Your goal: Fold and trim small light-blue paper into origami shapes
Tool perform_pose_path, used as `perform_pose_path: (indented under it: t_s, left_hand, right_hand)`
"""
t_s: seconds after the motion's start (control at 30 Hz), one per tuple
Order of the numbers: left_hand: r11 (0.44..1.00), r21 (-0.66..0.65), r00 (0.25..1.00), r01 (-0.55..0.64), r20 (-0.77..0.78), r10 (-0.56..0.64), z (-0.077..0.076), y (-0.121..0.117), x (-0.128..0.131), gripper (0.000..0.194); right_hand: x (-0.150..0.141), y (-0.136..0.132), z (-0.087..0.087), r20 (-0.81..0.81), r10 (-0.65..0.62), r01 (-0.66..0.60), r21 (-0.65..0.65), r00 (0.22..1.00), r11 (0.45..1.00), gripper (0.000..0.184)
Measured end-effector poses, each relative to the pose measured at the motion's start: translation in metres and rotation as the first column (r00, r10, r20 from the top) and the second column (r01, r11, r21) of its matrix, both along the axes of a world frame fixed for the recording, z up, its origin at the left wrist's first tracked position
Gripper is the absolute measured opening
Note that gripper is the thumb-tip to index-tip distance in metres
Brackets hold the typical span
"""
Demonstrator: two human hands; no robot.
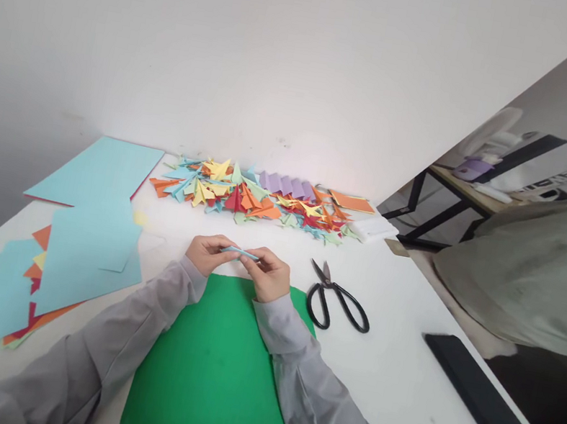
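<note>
Above the far edge of the green rectangular sheet (217,368) on the white table (368,380), the left hand (209,253) and the right hand (271,274) pinch a small, folded light-blue paper piece (240,252) between thumbs and fingers. It looks nearly weightless, crisp enough to keep a crease yet easily crumpled, I'd say, so it is best taken lightly by its folded edges, one end in each hand.

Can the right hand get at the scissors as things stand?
Likely yes. The scissors lie just to the right of the right hand, blades open, with bare tabletop around the handles and nothing on top. It would probably have to let go of the small blue paper first.
</note>
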State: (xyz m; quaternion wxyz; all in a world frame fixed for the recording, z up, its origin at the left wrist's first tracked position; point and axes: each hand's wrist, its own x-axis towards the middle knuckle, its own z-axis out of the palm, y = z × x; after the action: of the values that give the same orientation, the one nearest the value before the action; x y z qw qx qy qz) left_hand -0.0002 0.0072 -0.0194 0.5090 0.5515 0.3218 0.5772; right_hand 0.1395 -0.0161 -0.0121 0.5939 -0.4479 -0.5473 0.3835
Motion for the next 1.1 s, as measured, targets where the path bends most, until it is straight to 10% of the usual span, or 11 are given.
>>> perform_pose_path:
  t_s: [0.53, 1.1]
  left_hand:
    - [0.987, -0.157, 0.998, -0.025, -0.06, 0.015, 0.004, -0.002, -0.003, 0.028]
    - [0.994, -0.084, 0.991, 0.076, -0.102, -0.084, 0.016, -0.005, -0.004, 0.026]
  right_hand:
    - [-0.001, -0.005, 0.01, -0.076, 0.043, -0.053, -0.143, 0.996, 0.988, 0.016]
    - [0.001, -0.006, 0.009, 0.109, 0.078, -0.085, 0.059, 0.991, 0.995, 0.014]
